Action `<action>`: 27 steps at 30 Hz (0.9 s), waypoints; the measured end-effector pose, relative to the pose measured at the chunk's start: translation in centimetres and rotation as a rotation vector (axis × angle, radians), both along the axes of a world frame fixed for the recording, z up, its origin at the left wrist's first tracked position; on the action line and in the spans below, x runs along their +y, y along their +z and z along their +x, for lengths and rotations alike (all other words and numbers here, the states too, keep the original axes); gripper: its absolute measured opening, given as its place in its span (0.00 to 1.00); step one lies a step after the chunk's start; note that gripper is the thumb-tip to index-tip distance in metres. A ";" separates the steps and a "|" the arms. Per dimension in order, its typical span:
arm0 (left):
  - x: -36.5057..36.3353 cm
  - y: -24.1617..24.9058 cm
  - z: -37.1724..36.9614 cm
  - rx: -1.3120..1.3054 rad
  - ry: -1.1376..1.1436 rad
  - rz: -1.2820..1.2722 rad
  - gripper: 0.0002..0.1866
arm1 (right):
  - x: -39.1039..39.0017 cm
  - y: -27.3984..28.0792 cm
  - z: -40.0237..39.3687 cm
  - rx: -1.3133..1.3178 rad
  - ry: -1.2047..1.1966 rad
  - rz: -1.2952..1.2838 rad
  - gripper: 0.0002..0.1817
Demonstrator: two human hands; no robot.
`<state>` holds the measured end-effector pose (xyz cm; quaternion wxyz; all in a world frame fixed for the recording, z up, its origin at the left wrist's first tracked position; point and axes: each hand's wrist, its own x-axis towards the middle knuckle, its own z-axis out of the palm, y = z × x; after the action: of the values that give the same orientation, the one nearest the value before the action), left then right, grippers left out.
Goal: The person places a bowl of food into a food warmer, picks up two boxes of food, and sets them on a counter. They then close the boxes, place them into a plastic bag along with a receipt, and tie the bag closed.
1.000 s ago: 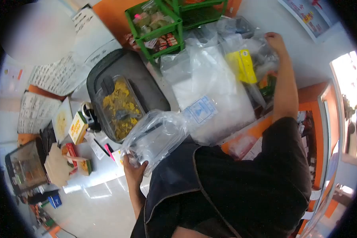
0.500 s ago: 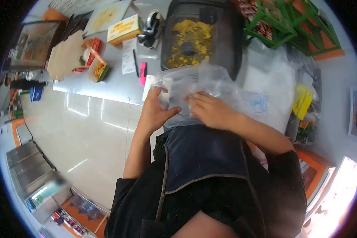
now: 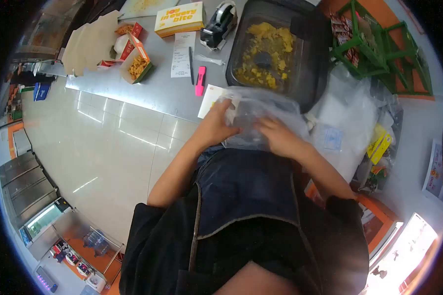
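Note:
A clear plastic bag (image 3: 261,108) is spread in front of my body at the counter's near edge. My left hand (image 3: 217,124) grips its left side, thumb below and fingers above, with plastic between them. On the bag's right part is my right hand (image 3: 283,137), its bent fingers holding the film; the fingertips are partly lost in the plastic. Just beyond the bag stands a dark container (image 3: 305,83) with yellow food bits in it. A white card (image 3: 210,101) lies beside my left fingers.
On the steel counter (image 3: 91,86) are a pink highlighter (image 3: 200,81), a pen (image 3: 191,64), a receipt (image 3: 182,54), a tape dispenser (image 3: 219,27), a yellow-white box (image 3: 179,18) and a food carton (image 3: 139,68). To the right are more plastic bags (image 3: 347,108) and a green rack (image 3: 364,46).
The view has shifted, so the counter things appear farther right and lower. My right hand has moved slightly across the bag; both hands stay at it.

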<state>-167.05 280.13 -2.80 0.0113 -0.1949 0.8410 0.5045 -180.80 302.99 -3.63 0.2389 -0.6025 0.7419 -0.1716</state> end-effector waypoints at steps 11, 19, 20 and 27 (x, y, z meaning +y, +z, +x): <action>-3.0 -1.6 1.0 0.065 -0.183 0.248 0.40 | -14.1 16.2 -3.2 0.100 0.018 -0.138 0.21; -4.6 -2.3 -1.2 -0.028 -0.387 0.333 0.47 | -48.0 0.6 -15.8 0.663 -0.081 0.297 0.59; -4.4 -3.0 -1.5 0.032 -0.391 0.307 0.46 | -49.7 -1.4 -16.5 0.736 -0.141 0.293 0.53; -5.1 -4.4 -2.2 0.101 -0.492 0.334 0.47 | -46.0 8.6 -13.8 0.397 -0.057 -0.019 0.36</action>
<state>-169.24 275.00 -7.18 0.1233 0.0446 0.7678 0.6272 -194.62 256.94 5.00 0.0773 -0.6055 0.7896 -0.0628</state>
